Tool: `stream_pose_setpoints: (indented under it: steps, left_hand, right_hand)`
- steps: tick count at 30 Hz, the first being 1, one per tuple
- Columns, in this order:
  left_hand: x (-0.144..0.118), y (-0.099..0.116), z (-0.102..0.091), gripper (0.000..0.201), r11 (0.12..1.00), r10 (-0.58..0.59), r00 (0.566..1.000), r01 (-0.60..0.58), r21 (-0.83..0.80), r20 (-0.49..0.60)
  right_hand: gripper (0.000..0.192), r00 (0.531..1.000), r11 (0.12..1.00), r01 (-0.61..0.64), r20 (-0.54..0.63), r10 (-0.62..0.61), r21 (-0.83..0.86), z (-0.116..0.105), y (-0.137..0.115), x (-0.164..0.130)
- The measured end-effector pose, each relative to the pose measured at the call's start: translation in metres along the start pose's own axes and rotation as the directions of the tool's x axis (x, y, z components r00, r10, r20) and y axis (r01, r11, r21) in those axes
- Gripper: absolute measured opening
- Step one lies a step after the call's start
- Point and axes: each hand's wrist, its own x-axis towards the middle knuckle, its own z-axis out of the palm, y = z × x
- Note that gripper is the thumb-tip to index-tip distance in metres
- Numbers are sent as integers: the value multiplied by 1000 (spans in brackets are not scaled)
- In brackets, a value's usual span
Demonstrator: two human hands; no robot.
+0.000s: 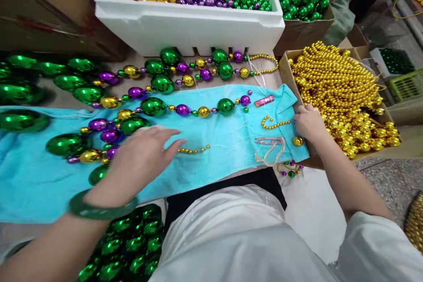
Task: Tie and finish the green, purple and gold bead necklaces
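My left hand [145,152], slightly blurred, is over the near strand with thumb and index finger apart. Beneath its thumb a short row of small gold beads [193,150] emerges, with thin white thread running right. Large green, purple and gold beads lie partly hidden around that hand, including a big green bead [68,145]. At the cloth's right edge my right hand [309,122] has its fingers curled together; what they hold is hidden. A short curved string of gold beads [276,125] ends close to its fingertips. Just below it rests a loose gold bead [298,141].
Tweezers [269,141] and a pink packet [264,100] lie on the turquoise cloth [211,169]. Finished-looking bead strands [225,70] stretch behind. A white foam box [194,24] of sorted beads stands at the back; a cardboard box [291,68] holds gold beads at right.
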Motion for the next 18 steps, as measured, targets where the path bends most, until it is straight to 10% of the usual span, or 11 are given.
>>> stream_pose_setpoints:
  steps: [3,9,15,18]
  left_hand:
    - [45,71,17,33,923,153,988,-151,-353,-21]
    - [108,185,59,44,329,368,927,-54,-943,75]
    - [103,165,42,33,381,443,780,282,-881,442]
    - [92,137,19,29,434,407,757,333,-837,512]
  right_hand:
    - [31,996,983,88,-33,-84,159,-3,-3,3]
    - [28,985,903,151,-136,-104,402,-28,-43,-12]
    - [15,966,673,220,-252,-51,706,-39,-32,-30]
    - [14,918,526,137,-307,250,840,-46,-2,-35]
